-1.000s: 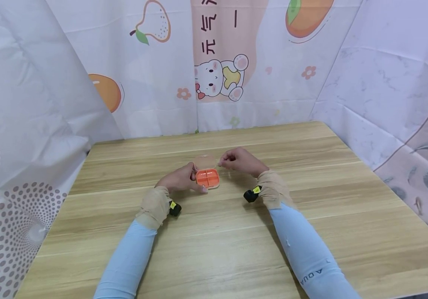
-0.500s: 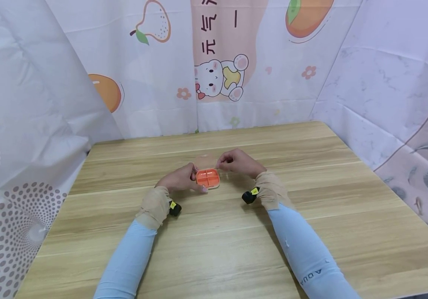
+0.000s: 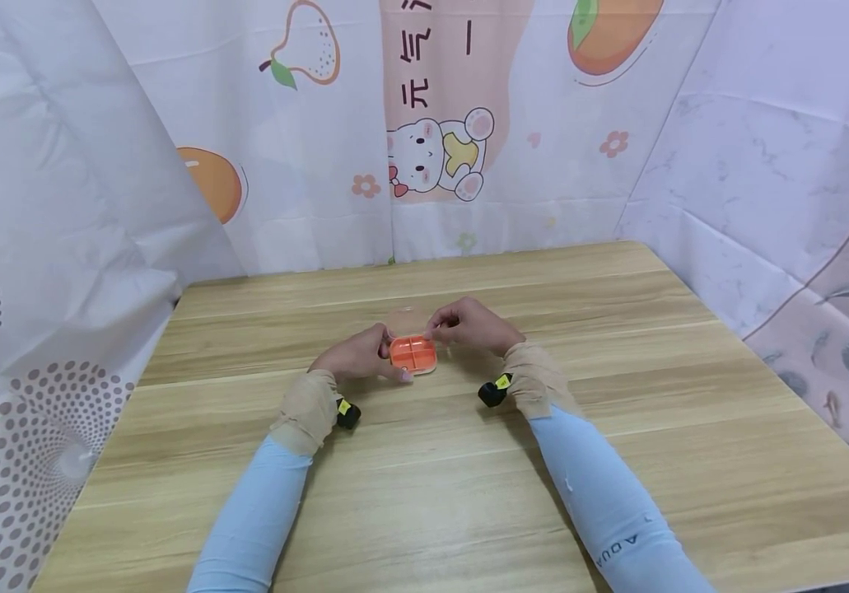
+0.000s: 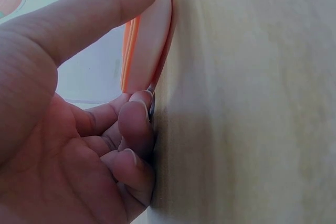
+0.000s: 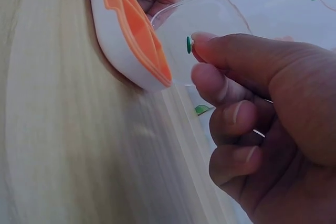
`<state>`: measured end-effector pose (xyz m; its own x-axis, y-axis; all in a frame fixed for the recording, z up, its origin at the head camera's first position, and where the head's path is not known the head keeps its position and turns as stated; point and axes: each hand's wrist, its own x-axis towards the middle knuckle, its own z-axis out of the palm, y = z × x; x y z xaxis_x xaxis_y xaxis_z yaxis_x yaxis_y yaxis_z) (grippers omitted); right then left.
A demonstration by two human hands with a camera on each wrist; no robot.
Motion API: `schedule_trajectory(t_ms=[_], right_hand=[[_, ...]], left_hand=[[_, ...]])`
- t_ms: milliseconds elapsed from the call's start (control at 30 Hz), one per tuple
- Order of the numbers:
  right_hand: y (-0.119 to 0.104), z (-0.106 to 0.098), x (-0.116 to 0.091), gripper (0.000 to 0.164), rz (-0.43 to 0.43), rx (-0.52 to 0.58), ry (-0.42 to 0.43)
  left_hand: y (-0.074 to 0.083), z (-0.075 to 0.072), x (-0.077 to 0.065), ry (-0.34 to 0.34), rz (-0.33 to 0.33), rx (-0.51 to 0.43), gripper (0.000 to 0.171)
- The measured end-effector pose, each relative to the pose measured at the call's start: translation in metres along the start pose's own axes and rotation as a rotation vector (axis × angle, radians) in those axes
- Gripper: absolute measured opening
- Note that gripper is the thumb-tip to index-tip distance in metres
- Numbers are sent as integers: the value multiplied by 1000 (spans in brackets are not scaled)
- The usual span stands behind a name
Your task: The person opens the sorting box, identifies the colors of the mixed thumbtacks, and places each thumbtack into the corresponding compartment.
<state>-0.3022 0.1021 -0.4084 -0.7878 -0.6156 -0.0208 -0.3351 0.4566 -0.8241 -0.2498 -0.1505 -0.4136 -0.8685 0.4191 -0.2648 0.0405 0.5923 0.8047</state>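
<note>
An orange and white pill box [image 3: 413,355] with divided compartments sits on the table, its clear lid [image 5: 205,30] raised at the far side. My left hand [image 3: 357,354] holds the box from the left, thumb [image 4: 105,11] along the near side and curled fingers [image 4: 134,127] at the other end, low against the wood. Above the box's far right corner, my right hand [image 3: 472,324] pinches a small green piece [image 5: 189,44] between thumb and forefinger. It looks like a thin disc seen edge-on, with a pale bit at the fingertips. The other right fingers are curled.
The wooden table [image 3: 424,494] runs back to a printed curtain [image 3: 305,165]. More curtain hangs at the left and right sides. Black wrist cameras [image 3: 495,390] stick out inward from both wrists.
My right hand has moved slightly left and nearer, bringing its fingertips from beside the lid to over the box's far right corner. The left hand and the box have stayed put.
</note>
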Motion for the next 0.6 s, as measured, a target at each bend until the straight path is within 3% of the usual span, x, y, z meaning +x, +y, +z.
schedule_trajectory(t_ms=[600], right_hand=[[-1, 11, 3, 7, -58, -122, 44]], left_hand=[[2, 1, -1, 6, -3, 15, 64]])
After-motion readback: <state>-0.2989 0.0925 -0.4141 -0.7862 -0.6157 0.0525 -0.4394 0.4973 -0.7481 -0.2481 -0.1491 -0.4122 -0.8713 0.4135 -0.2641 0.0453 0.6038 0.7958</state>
